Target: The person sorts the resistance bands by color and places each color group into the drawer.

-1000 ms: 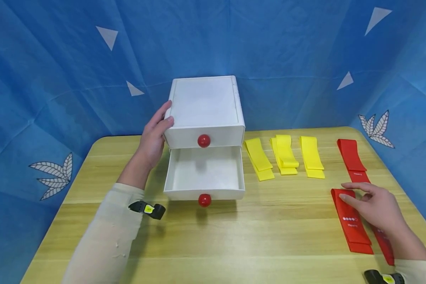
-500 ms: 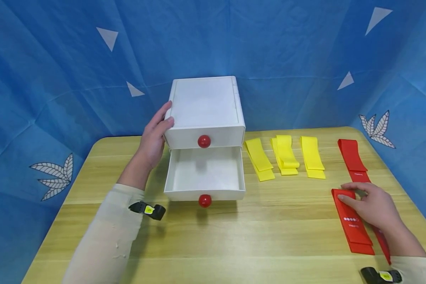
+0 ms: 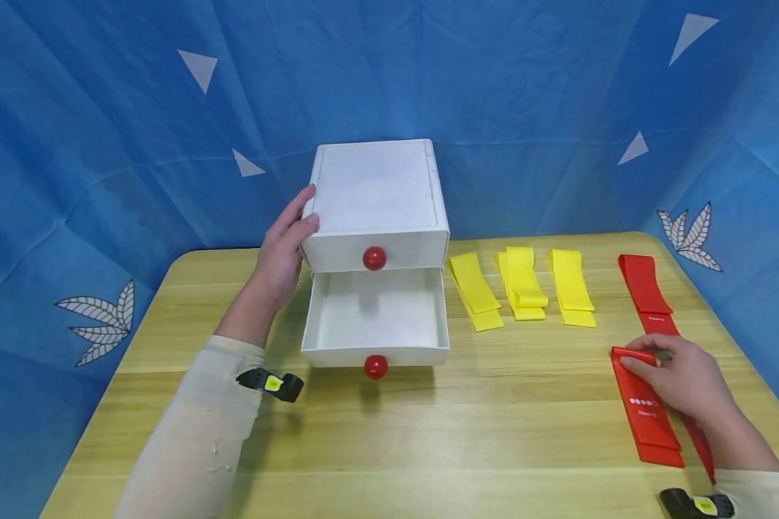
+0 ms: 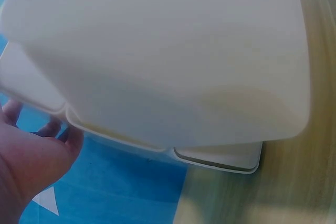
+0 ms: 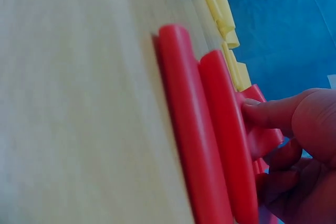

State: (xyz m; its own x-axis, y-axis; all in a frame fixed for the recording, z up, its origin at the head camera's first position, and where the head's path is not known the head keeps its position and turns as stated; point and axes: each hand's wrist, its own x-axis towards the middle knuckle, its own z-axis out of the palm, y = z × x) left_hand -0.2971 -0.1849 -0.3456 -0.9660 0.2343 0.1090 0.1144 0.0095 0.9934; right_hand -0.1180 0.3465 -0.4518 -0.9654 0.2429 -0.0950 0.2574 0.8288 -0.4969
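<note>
A white two-drawer storage box (image 3: 378,187) stands near the table's back edge, its lower drawer (image 3: 379,310) pulled out and showing a bare bottom. The upper drawer is in. My left hand (image 3: 278,267) grips the box's left top edge, thumb and fingers over it; in the left wrist view its fingers (image 4: 73,140) bend at the box's edge. At the right, my right hand (image 3: 691,378) pinches the far end of a folded red resistance band (image 3: 645,414) marked "Heavy". A second red band (image 3: 643,285) lies partly beneath that hand.
Three folded yellow resistance bands (image 3: 475,288) lie in a row to the right of the box. Both drawers have round red knobs (image 3: 374,258). A blue cloth (image 3: 526,94) hangs behind the wooden table (image 3: 467,447).
The right hand has drawn its fingers in on the red band, whose far end has shifted slightly right. The left hand and storage box stay put.
</note>
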